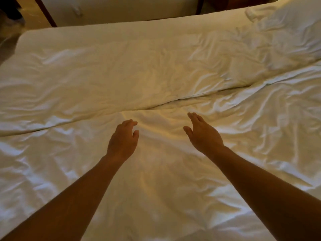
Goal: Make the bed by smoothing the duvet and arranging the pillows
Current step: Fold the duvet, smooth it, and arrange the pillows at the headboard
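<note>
Your 2 hands reach over the rumpled white duvet (pixel 156 171): left hand (pixel 122 139) loosely curled, right hand (pixel 203 134) spread flat, neither gripping. A pillow (pixel 288 32) lies far right.

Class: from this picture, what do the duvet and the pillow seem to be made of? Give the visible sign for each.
Duvet: seemingly woven cotton-like cloth over soft filling; fine creases, a faint sheen, and a puffy folded edge suggest it.
Pillow: similar white cloth over soft stuffing, judging by its wrinkled, plump shape.
</note>
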The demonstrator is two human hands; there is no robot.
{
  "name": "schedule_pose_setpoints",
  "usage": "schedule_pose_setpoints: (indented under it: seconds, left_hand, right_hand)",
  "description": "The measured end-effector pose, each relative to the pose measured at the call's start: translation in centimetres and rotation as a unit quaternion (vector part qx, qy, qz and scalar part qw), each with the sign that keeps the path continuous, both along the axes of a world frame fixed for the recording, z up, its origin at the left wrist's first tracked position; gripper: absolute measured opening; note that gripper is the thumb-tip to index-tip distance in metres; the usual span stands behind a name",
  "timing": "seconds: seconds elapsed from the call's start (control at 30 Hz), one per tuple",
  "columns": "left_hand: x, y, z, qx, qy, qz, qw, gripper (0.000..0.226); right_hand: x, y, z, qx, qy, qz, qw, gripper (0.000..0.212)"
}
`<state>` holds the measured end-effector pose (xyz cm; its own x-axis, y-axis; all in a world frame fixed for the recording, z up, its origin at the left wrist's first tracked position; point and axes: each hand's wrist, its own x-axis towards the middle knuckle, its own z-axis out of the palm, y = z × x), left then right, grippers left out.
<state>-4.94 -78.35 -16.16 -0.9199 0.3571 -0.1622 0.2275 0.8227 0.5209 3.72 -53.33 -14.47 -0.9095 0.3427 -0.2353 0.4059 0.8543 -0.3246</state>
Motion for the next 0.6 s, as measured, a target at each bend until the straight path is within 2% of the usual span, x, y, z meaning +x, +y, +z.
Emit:
schedule_pose_setpoints:
  seconds: [0.2, 0.33, 0.43, 0.53, 0.6]
  left_hand:
    - [-4.6, 1.4, -2.9, -0.068, 0.026, -0.046, 0.996, 0.050]
    - [-6.6, 1.7, -5.4, -0.082, 0.033, -0.096, 0.991, 0.050]
    - [-7.6, 1.4, -8.0, -0.118, 0.031, -0.099, 0.988, 0.054]
    - [-7.6, 1.5, -9.2, -0.131, 0.063, -0.088, 0.985, 0.071]
    - [-7.4, 1.4, -9.6, -0.128, 0.065, -0.088, 0.986, 0.072]
  right_hand:
    - [-6.7, 3.1, -3.1, 0.011, -0.017, 0.000, 1.000, 0.052]
    - [-9.9, 4.0, -5.1, 0.015, -0.012, -0.002, 1.000, 0.046]
    - [-11.4, 5.3, -6.7, 0.063, -0.045, 0.001, 0.997, 0.033]
    - [-13.0, 7.1, -7.0, 0.126, -0.098, 0.009, 0.987, 0.028]
    - [-14.5, 7.9, -6.7, 0.147, -0.054, 0.017, 0.987, 0.028]
